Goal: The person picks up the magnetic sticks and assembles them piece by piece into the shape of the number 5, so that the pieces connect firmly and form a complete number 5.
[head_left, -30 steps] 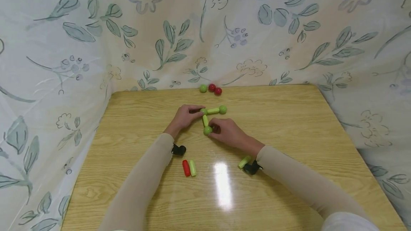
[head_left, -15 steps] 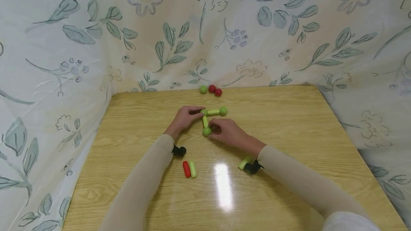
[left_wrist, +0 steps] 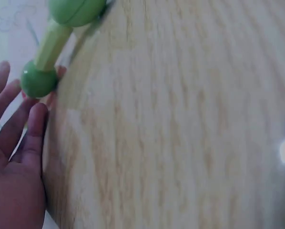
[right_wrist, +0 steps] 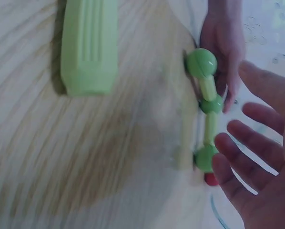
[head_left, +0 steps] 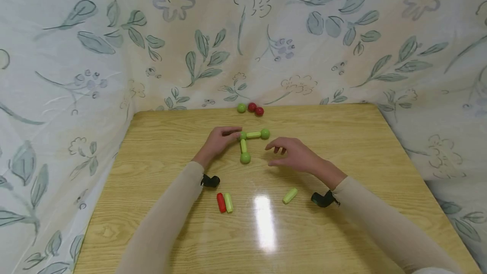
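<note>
On the table, green balls and light-green rods form an L-shaped piece of a ball-and-rod building toy. My left hand holds its corner ball between thumb and fingers; the exact contact is partly hidden. One rod runs right from that corner to an end ball. A second rod leads toward me to the near ball. To the right of it, my right hand hovers apart from the toy, fingers loosely bent and holding nothing, as the right wrist view also shows.
A loose light-green rod lies below the right hand. A red rod and another light-green rod lie side by side nearer me. At the table's back edge sit a green ball and two red balls, before a floral cloth.
My right hand has let go of the near green ball and moved right, its fingers spreading apart. The left hand stays at the corner ball. The L-shaped piece has barely shifted.
</note>
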`<act>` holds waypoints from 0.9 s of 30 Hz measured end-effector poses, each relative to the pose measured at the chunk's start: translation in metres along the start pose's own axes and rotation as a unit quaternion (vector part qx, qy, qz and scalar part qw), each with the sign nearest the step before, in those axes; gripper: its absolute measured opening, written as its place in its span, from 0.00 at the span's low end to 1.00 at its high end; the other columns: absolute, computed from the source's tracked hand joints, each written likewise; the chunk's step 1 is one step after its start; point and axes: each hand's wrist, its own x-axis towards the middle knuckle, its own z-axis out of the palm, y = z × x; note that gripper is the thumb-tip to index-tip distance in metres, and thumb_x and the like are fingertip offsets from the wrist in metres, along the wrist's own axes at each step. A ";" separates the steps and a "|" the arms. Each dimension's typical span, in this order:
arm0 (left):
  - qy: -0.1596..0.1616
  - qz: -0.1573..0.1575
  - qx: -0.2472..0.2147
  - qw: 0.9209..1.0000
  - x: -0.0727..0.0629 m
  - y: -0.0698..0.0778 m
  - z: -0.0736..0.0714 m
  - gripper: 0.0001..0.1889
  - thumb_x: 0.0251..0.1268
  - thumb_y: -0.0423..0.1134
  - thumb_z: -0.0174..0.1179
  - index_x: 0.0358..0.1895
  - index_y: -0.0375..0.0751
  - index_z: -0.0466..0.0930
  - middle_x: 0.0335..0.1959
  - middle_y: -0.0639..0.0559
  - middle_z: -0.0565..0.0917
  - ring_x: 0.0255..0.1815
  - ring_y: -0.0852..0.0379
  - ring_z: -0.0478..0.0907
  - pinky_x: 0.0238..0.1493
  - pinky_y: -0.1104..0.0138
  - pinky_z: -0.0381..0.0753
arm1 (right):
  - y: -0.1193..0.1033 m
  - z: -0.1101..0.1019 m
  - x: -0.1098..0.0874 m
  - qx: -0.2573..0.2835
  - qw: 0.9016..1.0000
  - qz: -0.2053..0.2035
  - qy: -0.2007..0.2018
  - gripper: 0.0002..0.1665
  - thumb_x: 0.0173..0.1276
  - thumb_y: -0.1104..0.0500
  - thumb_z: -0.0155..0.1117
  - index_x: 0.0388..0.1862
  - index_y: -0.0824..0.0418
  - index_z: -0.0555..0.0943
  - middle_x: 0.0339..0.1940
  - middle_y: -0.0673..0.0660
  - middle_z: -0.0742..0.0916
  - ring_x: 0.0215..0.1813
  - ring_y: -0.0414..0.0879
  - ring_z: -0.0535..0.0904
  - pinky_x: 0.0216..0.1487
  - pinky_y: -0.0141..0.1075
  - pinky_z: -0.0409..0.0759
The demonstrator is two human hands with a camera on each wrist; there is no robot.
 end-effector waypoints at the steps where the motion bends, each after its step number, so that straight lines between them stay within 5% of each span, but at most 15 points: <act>1: 0.005 0.002 -0.017 1.000 -0.002 0.000 -0.001 0.19 0.82 0.42 0.66 0.68 0.38 0.86 0.64 0.45 0.87 0.65 0.48 0.82 0.69 0.54 0.79 | 0.000 -0.002 -0.004 0.000 1.000 -0.002 -0.003 0.27 0.68 0.52 0.84 0.62 0.61 0.87 0.55 0.58 0.90 0.53 0.53 0.84 0.55 0.51 0.85; 5: 0.018 0.010 -0.054 0.998 -0.013 0.003 -0.002 0.18 0.82 0.36 0.65 0.67 0.32 0.84 0.61 0.39 0.88 0.57 0.45 0.85 0.60 0.55 0.85 | -0.001 -0.011 -0.021 0.004 1.000 -0.012 -0.005 0.26 0.67 0.55 0.84 0.62 0.59 0.87 0.56 0.58 0.90 0.53 0.54 0.85 0.54 0.56 0.85; 11: -0.009 0.022 0.010 1.000 -0.030 0.014 -0.003 0.16 0.77 0.35 0.69 0.62 0.31 0.86 0.55 0.40 0.88 0.53 0.47 0.85 0.55 0.60 0.85 | 0.002 -0.019 -0.045 -0.008 1.000 -0.008 0.005 0.24 0.69 0.56 0.83 0.61 0.58 0.88 0.58 0.54 0.89 0.53 0.56 0.85 0.53 0.57 0.85; 16: -0.046 0.007 0.015 0.999 -0.046 0.023 0.005 0.17 0.75 0.35 0.71 0.62 0.34 0.87 0.52 0.43 0.89 0.52 0.48 0.85 0.53 0.59 0.86 | 0.004 -0.019 -0.061 -0.011 1.000 -0.021 0.007 0.22 0.71 0.58 0.81 0.62 0.57 0.88 0.61 0.50 0.87 0.54 0.54 0.85 0.53 0.55 0.86; 23: -0.040 -0.007 0.047 0.998 -0.060 0.024 0.015 0.19 0.72 0.38 0.75 0.63 0.42 0.87 0.51 0.48 0.88 0.51 0.52 0.85 0.57 0.55 0.85 | 0.004 -0.006 -0.074 -0.055 0.997 -0.041 -0.027 0.22 0.71 0.61 0.79 0.63 0.56 0.88 0.66 0.54 0.86 0.67 0.58 0.81 0.65 0.59 0.81; 27: -0.060 0.009 0.076 0.995 -0.061 0.022 0.021 0.22 0.70 0.40 0.77 0.64 0.43 0.87 0.49 0.49 0.88 0.49 0.54 0.84 0.56 0.58 0.85 | 0.009 0.005 -0.084 -0.044 0.997 -0.044 -0.047 0.21 0.71 0.61 0.79 0.62 0.53 0.89 0.64 0.50 0.86 0.66 0.53 0.82 0.64 0.56 0.82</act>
